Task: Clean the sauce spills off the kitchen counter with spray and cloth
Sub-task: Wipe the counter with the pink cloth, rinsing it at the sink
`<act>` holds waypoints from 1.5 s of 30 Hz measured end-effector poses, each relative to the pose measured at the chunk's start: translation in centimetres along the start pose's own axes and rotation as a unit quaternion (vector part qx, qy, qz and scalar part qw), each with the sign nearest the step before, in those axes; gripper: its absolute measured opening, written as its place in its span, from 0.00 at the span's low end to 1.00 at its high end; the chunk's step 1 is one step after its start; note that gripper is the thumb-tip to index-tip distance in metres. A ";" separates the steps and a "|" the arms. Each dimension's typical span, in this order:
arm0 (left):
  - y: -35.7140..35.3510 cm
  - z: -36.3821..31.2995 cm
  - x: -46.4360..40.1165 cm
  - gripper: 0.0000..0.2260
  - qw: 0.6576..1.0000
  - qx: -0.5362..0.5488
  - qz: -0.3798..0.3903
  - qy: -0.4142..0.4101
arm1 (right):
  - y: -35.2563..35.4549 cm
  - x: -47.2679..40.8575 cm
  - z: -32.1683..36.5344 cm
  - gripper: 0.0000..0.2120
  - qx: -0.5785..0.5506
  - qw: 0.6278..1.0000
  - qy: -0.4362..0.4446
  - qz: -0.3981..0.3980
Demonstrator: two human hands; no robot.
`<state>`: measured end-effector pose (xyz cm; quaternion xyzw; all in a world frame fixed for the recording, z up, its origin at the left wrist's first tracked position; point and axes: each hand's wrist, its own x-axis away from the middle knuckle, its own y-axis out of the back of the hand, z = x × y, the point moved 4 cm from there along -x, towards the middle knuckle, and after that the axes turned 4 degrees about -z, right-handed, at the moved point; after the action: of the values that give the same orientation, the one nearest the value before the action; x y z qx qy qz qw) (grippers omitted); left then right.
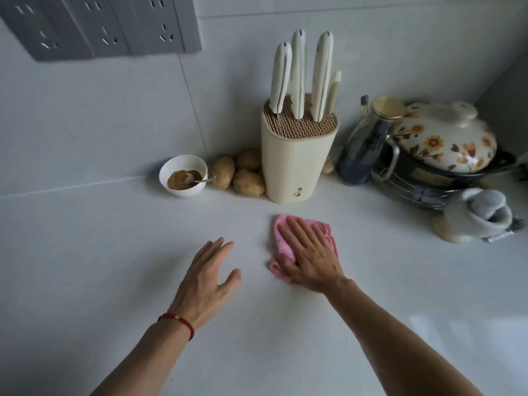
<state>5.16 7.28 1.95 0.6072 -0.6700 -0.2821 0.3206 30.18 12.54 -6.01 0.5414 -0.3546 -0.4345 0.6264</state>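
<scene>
Right hand (pixel 310 252) flat on the pink cloth (pixel 283 247), fingers straight and together, pressing it onto the white tabletop (pixel 114 252) a little right of centre, in front of the knife block (pixel 297 155). Cloth bunched, showing beyond the fingertips and along the thumb side. Left hand (pixel 207 281) just beside it to the left, apart from the cloth, fingers straight and slightly spread, holding nothing; whether touching the tabletop or hovering above it, cannot tell. Red cord bracelet (pixel 180 321) on the left wrist.

Along the far edge, against the tiled wall: white bowl (pixel 183 174) with brown sauce and a spoon (pixel 200 180) resting in it, then three potatoes (pixel 243 174) touching one another, then the cream knife block with four pale-handled knives (pixel 300 75) standing upright. Toward the far right corner: dark glass jug (pixel 363 150) with a gold lid, flowered ceramic pot lid (pixel 445 135) tilted on a dark pot over a wire rack, and a pale jar (pixel 474 218) with something grey inside, nearest the right edge. Grey socket panel (pixel 100 24) on the wall, upper left.
</scene>
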 end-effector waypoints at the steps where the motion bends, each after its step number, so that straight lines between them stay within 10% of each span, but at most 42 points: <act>1: -0.2 -0.3 0.0 0.27 1.000 -0.004 -0.004 0.000 | 0.1 -0.3 -0.7 0.38 0.014 0.999 -0.052 0.001; 8: -5.9 -6.4 -0.8 0.22 1.000 0.002 0.012 -0.022 | 0.8 4.8 -6.4 0.31 0.004 0.998 0.056 -0.004; 16: -9.2 -9.6 -0.5 0.22 0.998 0.056 -0.027 0.032 | 3.4 3.0 -14.8 0.38 -0.030 0.951 -0.309 0.009; 24: -8.4 -10.5 0.9 0.20 0.998 0.045 -0.039 0.014 | 2.4 10.0 -3.1 0.28 -0.104 0.991 0.087 0.012; 32: -6.0 -6.6 4.2 0.18 0.998 0.059 -0.024 0.025 | 3.3 15.6 -11.8 0.36 -0.079 0.957 -0.280 0.002; 40: -4.9 -8.4 6.3 0.14 0.993 0.041 -0.085 -0.071 | 2.2 10.7 10.0 0.30 -0.180 0.979 0.072 0.062; 45: -3.3 -7.1 6.9 0.13 0.993 0.046 -0.102 -0.040 | 5.7 15.3 -7.8 0.28 -0.233 0.951 -0.202 -0.013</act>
<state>12.33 0.20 4.48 0.6748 -0.6288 -0.3063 0.2354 43.94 1.40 -2.04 0.2861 -0.3551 -0.6135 0.6447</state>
